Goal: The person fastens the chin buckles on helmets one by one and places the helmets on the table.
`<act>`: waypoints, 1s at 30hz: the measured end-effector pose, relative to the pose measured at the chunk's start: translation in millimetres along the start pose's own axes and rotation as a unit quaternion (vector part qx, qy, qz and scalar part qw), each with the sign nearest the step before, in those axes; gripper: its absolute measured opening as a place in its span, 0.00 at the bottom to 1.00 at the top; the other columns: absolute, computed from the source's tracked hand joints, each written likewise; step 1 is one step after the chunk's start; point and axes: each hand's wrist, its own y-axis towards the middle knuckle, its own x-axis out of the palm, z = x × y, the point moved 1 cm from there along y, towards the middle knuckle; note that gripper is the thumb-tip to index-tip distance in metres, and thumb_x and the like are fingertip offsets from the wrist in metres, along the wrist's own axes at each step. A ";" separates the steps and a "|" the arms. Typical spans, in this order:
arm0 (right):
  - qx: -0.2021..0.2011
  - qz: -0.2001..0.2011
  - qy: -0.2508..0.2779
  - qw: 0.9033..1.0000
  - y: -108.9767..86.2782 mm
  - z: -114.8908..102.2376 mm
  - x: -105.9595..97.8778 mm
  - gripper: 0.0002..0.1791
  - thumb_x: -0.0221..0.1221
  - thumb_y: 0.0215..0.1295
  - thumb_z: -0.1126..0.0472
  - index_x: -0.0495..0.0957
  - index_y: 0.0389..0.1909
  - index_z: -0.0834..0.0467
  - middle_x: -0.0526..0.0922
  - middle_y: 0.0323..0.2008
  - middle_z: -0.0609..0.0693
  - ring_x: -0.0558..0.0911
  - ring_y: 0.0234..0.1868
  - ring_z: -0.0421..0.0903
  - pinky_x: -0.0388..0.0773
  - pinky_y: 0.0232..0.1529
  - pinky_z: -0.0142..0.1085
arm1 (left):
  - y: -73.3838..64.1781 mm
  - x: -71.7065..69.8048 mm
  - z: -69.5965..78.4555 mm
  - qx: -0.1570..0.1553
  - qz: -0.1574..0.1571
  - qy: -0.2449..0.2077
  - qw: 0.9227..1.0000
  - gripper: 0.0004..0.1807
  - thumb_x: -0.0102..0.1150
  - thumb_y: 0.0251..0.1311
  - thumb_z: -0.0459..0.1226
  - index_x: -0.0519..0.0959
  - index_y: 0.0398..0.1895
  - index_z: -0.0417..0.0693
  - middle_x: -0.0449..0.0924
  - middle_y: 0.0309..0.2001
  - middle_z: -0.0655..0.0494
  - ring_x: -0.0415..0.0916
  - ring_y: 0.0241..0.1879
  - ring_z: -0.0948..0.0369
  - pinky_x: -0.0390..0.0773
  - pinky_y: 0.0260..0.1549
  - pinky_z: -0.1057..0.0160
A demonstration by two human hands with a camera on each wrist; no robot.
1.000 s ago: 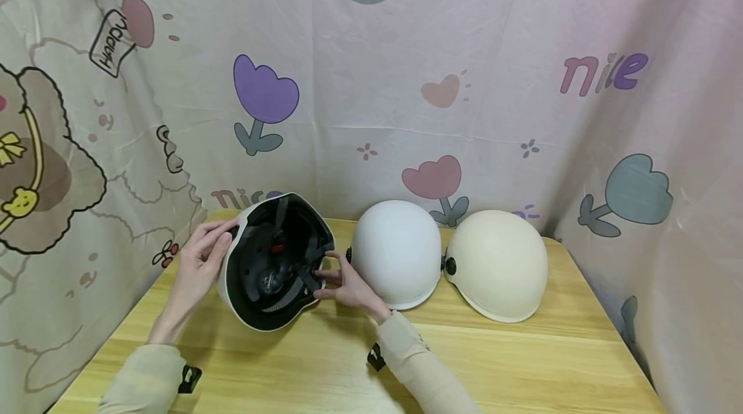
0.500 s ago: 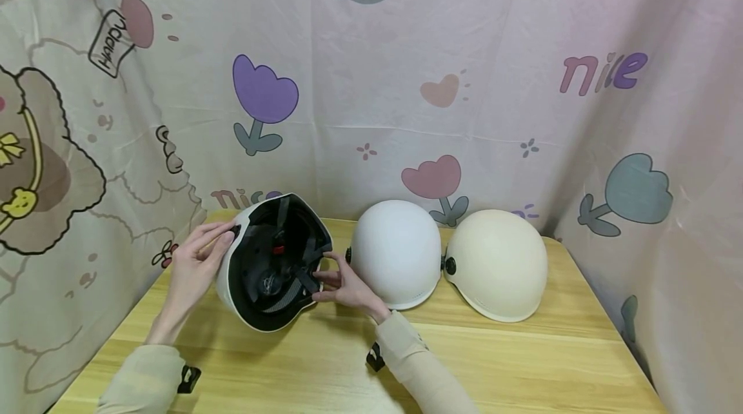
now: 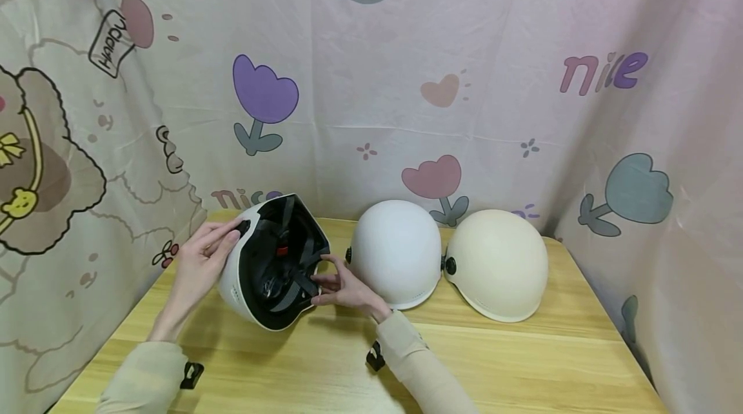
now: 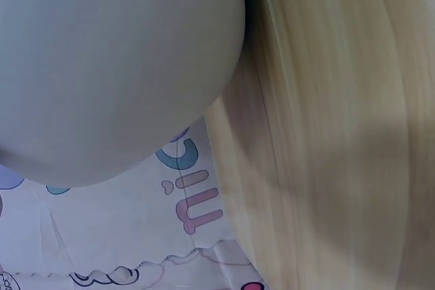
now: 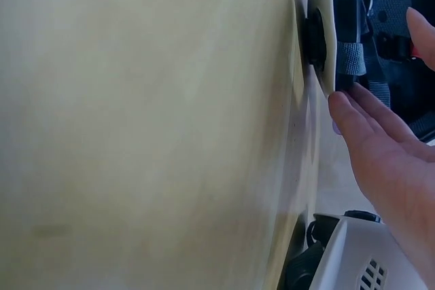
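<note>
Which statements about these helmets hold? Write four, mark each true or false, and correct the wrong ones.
1. The white, dome-shaped, hard-shelled leftmost helmet shows its black inside. True.
2. The cream, dome-shaped, hard-shelled helmet is leftmost. False: the cream helmet is rightmost.
3. The person's left grip and right grip both touch the leftmost helmet. True.
4. The white, dome-shaped, hard-shelled middle helmet shows the head camera its inside. False: it shows its outer shell.

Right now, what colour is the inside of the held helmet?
Its inside is mostly black, clearest in the head view.
</note>
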 end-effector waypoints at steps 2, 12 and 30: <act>0.002 -0.003 0.003 1.000 -0.2 0.1 0.0 0.48 0.63 0.65 0.71 0.45 0.78 0.54 0.72 0.69 0.64 0.71 0.72 0.59 0.65 0.75 0.49 | 1.5 1.4 2.2 0.000 0.003 -0.005 1.000 0.16 0.60 0.64 0.24 0.83 0.55 0.36 0.77 0.43 0.70 0.76 0.43 0.82 0.74 0.42 0.88; 0.016 -0.019 0.002 1.000 -1.2 -0.5 1.4 0.47 0.62 0.66 0.70 0.45 0.79 0.54 0.72 0.70 0.63 0.71 0.72 0.58 0.66 0.75 0.49 | 11.9 9.1 4.8 -0.006 0.017 0.002 1.000 0.14 0.64 0.63 0.27 0.86 0.51 0.38 0.79 0.40 0.78 0.77 0.43 0.82 0.74 0.41 0.88; 0.026 -0.022 -0.017 0.999 -3.0 -3.6 -0.4 0.40 0.60 0.70 0.65 0.52 0.78 0.54 0.70 0.71 0.62 0.68 0.74 0.58 0.67 0.74 0.50 | 20.3 20.7 12.8 -0.007 0.012 -0.007 1.000 0.12 0.63 0.65 0.29 0.86 0.49 0.39 0.80 0.40 0.66 0.77 0.42 0.82 0.75 0.42 0.87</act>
